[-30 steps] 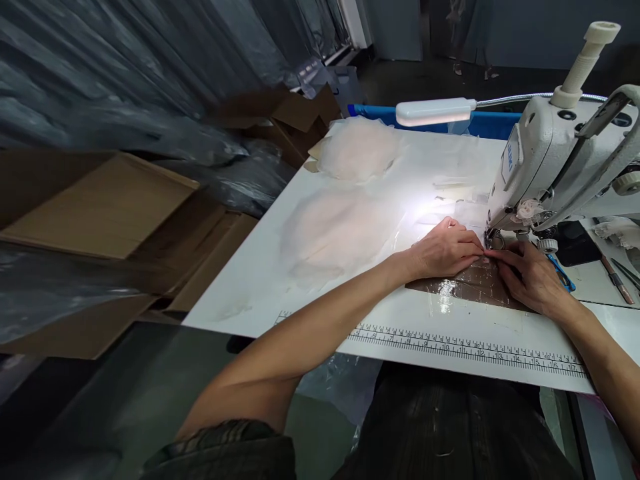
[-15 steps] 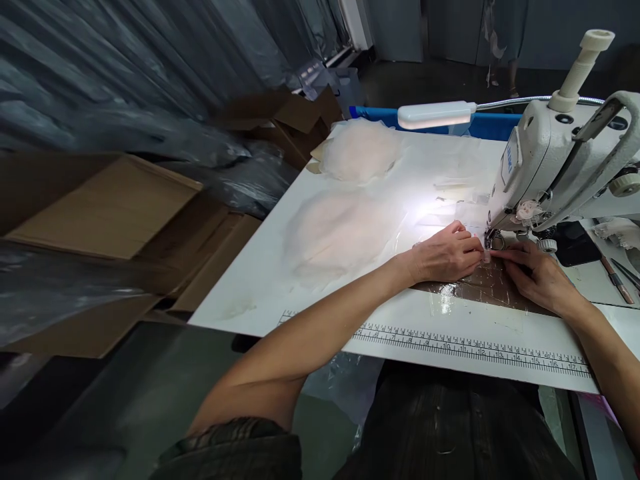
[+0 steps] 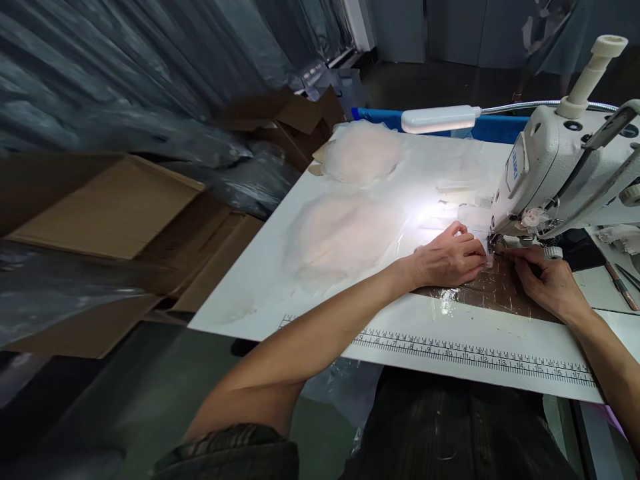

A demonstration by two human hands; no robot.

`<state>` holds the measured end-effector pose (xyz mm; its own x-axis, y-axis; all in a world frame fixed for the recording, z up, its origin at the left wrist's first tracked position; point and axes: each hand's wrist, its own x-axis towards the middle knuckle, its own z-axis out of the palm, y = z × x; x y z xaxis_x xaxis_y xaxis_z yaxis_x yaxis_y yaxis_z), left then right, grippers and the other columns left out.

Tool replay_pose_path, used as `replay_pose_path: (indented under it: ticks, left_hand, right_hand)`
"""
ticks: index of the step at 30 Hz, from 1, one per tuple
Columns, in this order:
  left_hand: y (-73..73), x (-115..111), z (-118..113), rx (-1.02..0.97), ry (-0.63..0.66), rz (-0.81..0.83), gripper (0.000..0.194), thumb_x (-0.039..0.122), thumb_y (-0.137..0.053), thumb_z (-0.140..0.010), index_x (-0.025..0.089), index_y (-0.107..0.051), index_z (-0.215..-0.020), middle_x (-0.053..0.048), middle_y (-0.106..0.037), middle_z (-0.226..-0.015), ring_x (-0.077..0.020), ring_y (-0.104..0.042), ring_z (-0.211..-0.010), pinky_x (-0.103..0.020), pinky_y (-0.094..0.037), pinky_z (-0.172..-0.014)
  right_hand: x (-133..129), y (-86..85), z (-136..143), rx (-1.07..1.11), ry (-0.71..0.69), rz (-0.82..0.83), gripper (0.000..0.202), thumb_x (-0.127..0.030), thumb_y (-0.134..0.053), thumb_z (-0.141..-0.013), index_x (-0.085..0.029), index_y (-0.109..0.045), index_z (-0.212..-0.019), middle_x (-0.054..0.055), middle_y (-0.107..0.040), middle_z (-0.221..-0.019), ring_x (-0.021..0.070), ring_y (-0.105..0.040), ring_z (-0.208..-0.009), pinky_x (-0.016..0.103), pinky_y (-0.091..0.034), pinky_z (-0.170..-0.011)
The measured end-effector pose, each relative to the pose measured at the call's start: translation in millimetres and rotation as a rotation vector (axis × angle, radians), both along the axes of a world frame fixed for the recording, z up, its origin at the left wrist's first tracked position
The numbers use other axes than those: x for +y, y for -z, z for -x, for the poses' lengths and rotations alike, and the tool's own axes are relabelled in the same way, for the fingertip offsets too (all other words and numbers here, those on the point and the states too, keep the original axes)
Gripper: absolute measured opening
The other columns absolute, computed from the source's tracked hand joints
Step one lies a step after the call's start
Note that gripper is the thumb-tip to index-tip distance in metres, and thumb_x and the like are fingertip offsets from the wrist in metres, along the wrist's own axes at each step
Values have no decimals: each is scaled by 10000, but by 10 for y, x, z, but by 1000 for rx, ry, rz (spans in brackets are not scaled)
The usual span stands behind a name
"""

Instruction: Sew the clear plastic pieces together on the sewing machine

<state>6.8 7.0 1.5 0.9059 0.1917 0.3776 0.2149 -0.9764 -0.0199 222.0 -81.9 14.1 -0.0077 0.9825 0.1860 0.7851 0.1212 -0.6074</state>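
The white sewing machine (image 3: 547, 157) stands at the right, its presser foot (image 3: 491, 243) lowered near a small sheer whitish fabric piece (image 3: 490, 259). My left hand (image 3: 450, 257) lies just left of the foot, fingers curled and pressed down at the fabric's edge. Right of the needle, my right hand (image 3: 545, 277) has its thumb and index finger brought together beside the foot; whatever lies between them is too small to make out. Both hands rest over a shiny brown plate (image 3: 465, 293) with tape on it.
Two piles of sheer pale fabric pieces (image 3: 345, 233) lie on the white table (image 3: 260, 287) to the left. A lamp (image 3: 440, 120) lights the needle area. Tweezers (image 3: 627, 277) lie at the right. Open cardboard boxes (image 3: 110, 207) stand left; a person (image 3: 555, 40) is behind.
The view has shifted slightly, so the machine sits further right. My right hand has moved a little right from the fabric. The person behind has moved right.
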Motion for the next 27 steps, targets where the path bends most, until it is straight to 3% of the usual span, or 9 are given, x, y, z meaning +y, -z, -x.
replay_pose_path:
  ticks: [6, 13, 20, 27]
  left_hand:
    - [39, 0, 6, -18, 50, 27, 287, 196, -365, -1015, 179, -651, -1008, -64, -695, -1100, -142, -616, -960, -368, -371, -981]
    - [5, 63, -38, -30, -16, 177, 176, 252, -501, -932, 165, -637, -1004, -41, -701, -983, -140, -586, -766, -327, -392, -796]
    - [-62, 162, -54, 2, -15, 260, 173, 312, -565, -947, 220, -696, -1013, -21, -712, -993, -146, -628, -818, -350, -393, -795]
    - [-41, 192, -43, -12, 8, 197, 267, 273, -436, -1019, 190, -684, -968, -33, -712, -977, -150, -645, -862, -332, -432, -756]
  right_hand:
    - [15, 7, -9, 6, -25, -50, 324, -291, -470, -858, -203, -753, -989, 67, -746, -913, 203, -683, -756, 309, -544, -676]
    - [37, 36, -19, -9, 3, -23, 352, -292, -465, -839, -188, -757, -1007, 58, -740, -810, 168, -613, -569, 302, -522, -592]
    - [26, 22, -3, 15, -17, -37, 326, -248, -470, -840, -232, -758, -994, 45, -760, -933, 199, -691, -782, 317, -551, -748]
    - [25, 29, -18, 10, -40, -20, 338, -244, -466, -847, -237, -756, -1020, 45, -759, -995, 217, -703, -892, 345, -549, -838]
